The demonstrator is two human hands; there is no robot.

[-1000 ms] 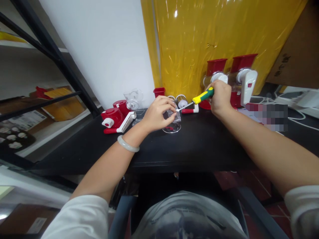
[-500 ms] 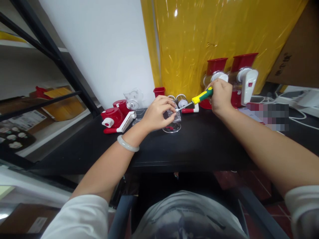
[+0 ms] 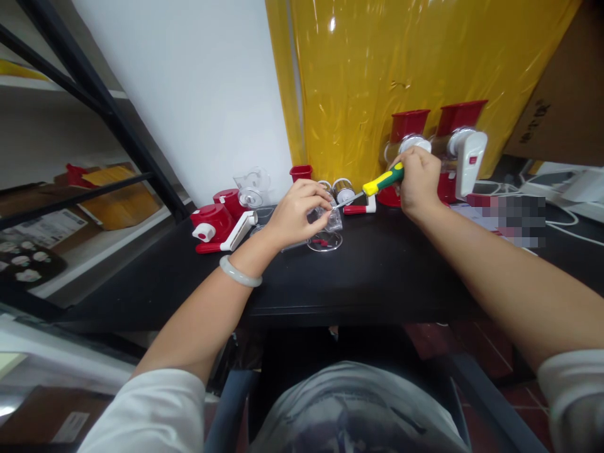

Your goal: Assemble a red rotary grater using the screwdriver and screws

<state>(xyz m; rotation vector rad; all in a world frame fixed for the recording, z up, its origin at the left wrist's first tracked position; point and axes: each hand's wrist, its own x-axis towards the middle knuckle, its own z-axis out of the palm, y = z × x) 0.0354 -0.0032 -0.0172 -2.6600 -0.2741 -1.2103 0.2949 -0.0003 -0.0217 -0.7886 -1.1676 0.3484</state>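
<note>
My right hand (image 3: 419, 179) is closed round the green and yellow handle of a screwdriver (image 3: 379, 182). Its metal shaft points left and slightly down, to the fingertips of my left hand (image 3: 302, 212). Those fingers are curled with the thumb, pinching a clear plastic part (image 3: 334, 220) where the screwdriver's tip meets it. What the tip touches is too small to make out. Just below lies a round clear plastic piece (image 3: 325, 241) with small red bits showing in it.
Red grater bodies (image 3: 212, 223) with a white crank (image 3: 240, 231) lie left on the black table (image 3: 358, 277). Metal grater drums (image 3: 343, 190), a red-handled crank (image 3: 359, 209) and a red hopper (image 3: 301, 173) lie behind. Assembled red-and-white graters (image 3: 465, 151) stand right.
Both hands and the screwdriver stay nearly where they were. The clear plastic part below my left fingers appears slightly turned.
</note>
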